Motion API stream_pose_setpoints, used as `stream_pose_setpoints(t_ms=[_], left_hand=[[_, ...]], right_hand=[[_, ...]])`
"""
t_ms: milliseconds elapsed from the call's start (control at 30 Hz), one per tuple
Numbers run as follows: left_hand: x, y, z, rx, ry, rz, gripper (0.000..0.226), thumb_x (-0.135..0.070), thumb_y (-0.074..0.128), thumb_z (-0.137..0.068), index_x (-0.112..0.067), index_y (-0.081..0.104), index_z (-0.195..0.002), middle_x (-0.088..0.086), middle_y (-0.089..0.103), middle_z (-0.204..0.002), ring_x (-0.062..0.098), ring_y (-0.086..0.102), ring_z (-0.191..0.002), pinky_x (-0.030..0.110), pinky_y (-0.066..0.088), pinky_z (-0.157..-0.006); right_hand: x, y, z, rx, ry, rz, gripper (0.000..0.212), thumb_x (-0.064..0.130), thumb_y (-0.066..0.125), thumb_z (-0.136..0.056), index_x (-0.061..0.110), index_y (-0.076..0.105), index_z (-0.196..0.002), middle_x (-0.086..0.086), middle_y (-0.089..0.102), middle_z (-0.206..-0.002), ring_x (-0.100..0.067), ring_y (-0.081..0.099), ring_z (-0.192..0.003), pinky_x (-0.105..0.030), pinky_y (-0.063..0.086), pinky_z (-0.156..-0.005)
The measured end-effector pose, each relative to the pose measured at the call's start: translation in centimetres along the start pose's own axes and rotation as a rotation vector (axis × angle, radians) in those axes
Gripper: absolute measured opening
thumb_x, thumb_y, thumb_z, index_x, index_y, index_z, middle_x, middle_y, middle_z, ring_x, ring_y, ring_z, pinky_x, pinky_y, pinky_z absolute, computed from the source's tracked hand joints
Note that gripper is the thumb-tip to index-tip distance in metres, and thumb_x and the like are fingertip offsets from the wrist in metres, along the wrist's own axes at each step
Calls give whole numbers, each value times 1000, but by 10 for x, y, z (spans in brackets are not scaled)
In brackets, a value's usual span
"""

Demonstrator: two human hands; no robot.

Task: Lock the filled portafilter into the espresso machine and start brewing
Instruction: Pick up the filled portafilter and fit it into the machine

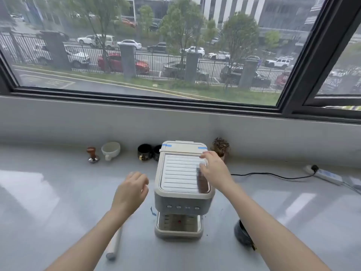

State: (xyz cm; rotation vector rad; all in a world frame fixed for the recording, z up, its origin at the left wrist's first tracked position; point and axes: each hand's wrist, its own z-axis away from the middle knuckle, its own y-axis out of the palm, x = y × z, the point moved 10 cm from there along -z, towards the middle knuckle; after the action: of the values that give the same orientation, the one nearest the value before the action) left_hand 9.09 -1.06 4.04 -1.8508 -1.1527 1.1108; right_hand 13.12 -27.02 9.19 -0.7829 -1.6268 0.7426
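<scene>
The cream and grey espresso machine (179,188) stands on the counter in the middle, with a row of buttons (182,207) on its front and a drip tray (178,225) below. My right hand (213,169) lies on its top right edge, thumb on the ribbed top and fingers over the side. My left hand (130,192) hovers just left of the machine, fingers loosely curled around nothing. A cream handle with a grey end, apparently the portafilter (114,245), lies on the counter under my left forearm. Its basket is hidden.
Along the back wall stand a wooden-topped tamper (92,154), a white cup (110,150), two black cups (144,152), and a small dried plant (220,147). A dark cup (242,233) sits beneath my right forearm. A cable runs to a power strip (322,174) at the right.
</scene>
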Motion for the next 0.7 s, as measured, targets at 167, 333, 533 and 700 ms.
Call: stream_pose_setpoints(t_ms=[167, 333, 533, 700], left_hand=[[59, 55, 61, 210, -198, -153, 19, -2, 68, -64, -10, 54, -72, 4, 56, -74, 26, 56, -68, 27, 30, -43], [112, 99, 117, 359, -353, -205, 40, 7, 76, -35, -3, 56, -68, 9, 47, -56, 28, 47, -43, 19, 18, -37], [139, 118, 161, 543, -625, -240, 20, -21, 46, -89, -10, 45, -105, 3, 54, -105, 21, 57, -97, 29, 40, -61], [150, 130, 172, 550, -828, 15, 19, -15, 48, -85, -3, 41, -99, 9, 52, -92, 31, 55, -85, 36, 42, -66]], right_hand=[[-4, 23, 8, 42, 51, 58, 37, 15, 48, -92, 9, 53, -127, -4, 47, -142, -23, 40, -133, -29, 30, -105], [5, 31, 12, -51, 17, 87, 37, 15, 37, -96, 12, 53, -129, -5, 47, -141, -25, 39, -131, -32, 28, -108], [2, 38, 13, -35, 24, 136, 39, 20, 30, -100, 17, 46, -135, -3, 36, -152, -24, 19, -147, -32, 13, -120], [9, 40, 17, 13, -6, 221, 45, 27, 27, -101, 15, 36, -144, -9, 28, -157, -24, 12, -149, -30, -3, -120]])
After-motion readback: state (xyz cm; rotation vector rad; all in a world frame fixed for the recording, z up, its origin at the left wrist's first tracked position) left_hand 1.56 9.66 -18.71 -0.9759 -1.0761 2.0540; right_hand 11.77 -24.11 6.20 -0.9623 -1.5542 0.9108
